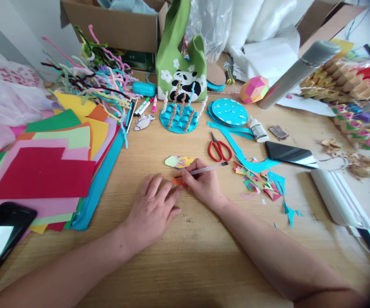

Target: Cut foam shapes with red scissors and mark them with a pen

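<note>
My right hand [204, 185] grips a slim, clear-barrelled pen [208, 168], its tip down on a small orange paper piece [177, 180]. Flat on the table, fingers apart, my left hand [154, 203] reaches the edge of that piece with its fingertips. Part of the orange piece is hidden under both hands. Just beyond lies a colourful paper cutout [179, 161] in pale green, pink and yellow. Red-handled scissors [219, 149] rest on the wood farther back. A blue disc [179, 119] with twisted upright sticks stands behind the cutout.
Coloured paper sheets [40, 171] are stacked at left beside a phone [3, 239]. To the right lie paper scraps [261, 182], a glue bottle [258, 130], a dark phone [290, 155] and a white power bank [340, 199]. A grey flask [297, 75] and green panda bag [181, 64] stand behind.
</note>
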`<state>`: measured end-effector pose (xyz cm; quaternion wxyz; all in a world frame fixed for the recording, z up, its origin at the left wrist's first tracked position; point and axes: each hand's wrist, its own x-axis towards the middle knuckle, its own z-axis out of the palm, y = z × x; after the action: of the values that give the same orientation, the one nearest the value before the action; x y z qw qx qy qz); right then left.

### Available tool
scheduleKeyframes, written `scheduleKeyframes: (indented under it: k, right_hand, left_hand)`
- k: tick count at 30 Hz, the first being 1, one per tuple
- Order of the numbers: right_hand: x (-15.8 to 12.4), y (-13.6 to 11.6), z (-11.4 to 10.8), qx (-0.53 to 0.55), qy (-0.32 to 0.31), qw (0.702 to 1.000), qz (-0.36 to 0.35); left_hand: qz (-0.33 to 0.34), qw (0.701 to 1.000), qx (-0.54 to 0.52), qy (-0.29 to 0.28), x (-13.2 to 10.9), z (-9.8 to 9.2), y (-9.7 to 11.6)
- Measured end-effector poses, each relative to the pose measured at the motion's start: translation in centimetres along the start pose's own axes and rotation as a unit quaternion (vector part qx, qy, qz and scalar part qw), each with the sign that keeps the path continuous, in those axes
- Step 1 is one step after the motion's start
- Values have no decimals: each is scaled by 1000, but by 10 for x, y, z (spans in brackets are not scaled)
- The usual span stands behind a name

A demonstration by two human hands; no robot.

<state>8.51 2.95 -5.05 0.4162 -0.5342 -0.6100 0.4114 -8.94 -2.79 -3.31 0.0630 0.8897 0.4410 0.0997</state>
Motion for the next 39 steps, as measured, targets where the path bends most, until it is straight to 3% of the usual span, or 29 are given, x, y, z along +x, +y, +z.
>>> scheduleKeyframes:
  k: [11,39]
  right_hand:
    - [-1,-5,0,20,-52,998,25]
    - [1,-7,-1,-20,-60,998,13]
  left_hand:
    - [-29,999,-9,29,-2,2,1]
    - [-26,999,-16,20,0,2,0]
